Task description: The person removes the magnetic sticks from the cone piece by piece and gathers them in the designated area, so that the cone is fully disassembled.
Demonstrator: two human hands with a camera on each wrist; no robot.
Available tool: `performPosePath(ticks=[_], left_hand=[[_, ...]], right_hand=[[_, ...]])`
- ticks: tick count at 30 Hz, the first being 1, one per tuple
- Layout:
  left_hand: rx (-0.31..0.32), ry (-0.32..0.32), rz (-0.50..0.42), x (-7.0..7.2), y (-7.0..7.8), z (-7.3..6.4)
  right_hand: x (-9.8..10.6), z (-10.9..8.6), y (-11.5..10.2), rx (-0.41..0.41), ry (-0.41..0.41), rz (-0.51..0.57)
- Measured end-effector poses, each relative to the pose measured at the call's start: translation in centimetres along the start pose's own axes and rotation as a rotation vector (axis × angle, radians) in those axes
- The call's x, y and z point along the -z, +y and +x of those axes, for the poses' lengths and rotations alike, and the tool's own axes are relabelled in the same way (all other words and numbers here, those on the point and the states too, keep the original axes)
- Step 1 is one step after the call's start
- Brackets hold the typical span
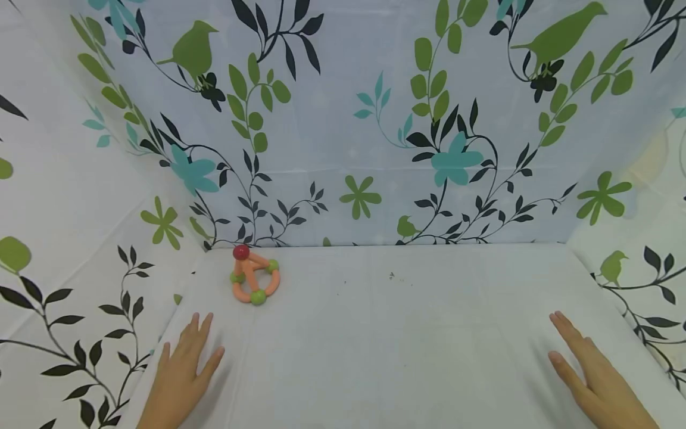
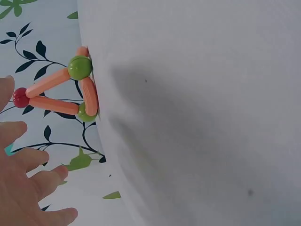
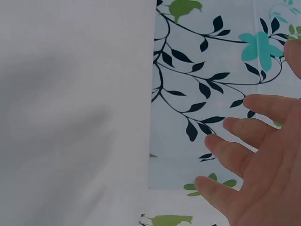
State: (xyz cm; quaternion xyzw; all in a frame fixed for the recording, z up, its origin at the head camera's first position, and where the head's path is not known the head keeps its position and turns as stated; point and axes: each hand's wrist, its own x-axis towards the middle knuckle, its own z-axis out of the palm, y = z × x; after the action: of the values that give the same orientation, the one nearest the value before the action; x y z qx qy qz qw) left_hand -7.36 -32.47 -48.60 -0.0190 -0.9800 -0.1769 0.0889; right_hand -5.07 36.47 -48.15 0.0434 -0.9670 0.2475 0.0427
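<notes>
A small pyramid-shaped toy of orange rods, with green balls at its base corners and a red ball on top, stands at the table's far left. In the left wrist view the same toy shows beyond the fingers. My left hand is nearest to it, a little in front, with fingers spread and nothing held. Over at the right side of the table, my right hand has its fingers extended and holds nothing. The right wrist view shows that hand's palm and spread fingers.
The white table has a few small dark specks toward the back. Behind it hangs a pale blue curtain printed with birds, leaves and flowers. Similar white printed cloth covers the left and right sides.
</notes>
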Motion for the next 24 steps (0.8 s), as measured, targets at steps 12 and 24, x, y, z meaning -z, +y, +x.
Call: performPosePath(ticks=[12,24], left_hand=[[0.116,0.048,-0.129,-0.3,1.6,1.2],[0.273,0.085,-0.465,-1.4,3.0,2.4]], right_hand=[[-2.1,0.0,-1.3,-0.057,0.084,0.179],[-2.9,0.6,-4.1,0.086,0.102,0.475]])
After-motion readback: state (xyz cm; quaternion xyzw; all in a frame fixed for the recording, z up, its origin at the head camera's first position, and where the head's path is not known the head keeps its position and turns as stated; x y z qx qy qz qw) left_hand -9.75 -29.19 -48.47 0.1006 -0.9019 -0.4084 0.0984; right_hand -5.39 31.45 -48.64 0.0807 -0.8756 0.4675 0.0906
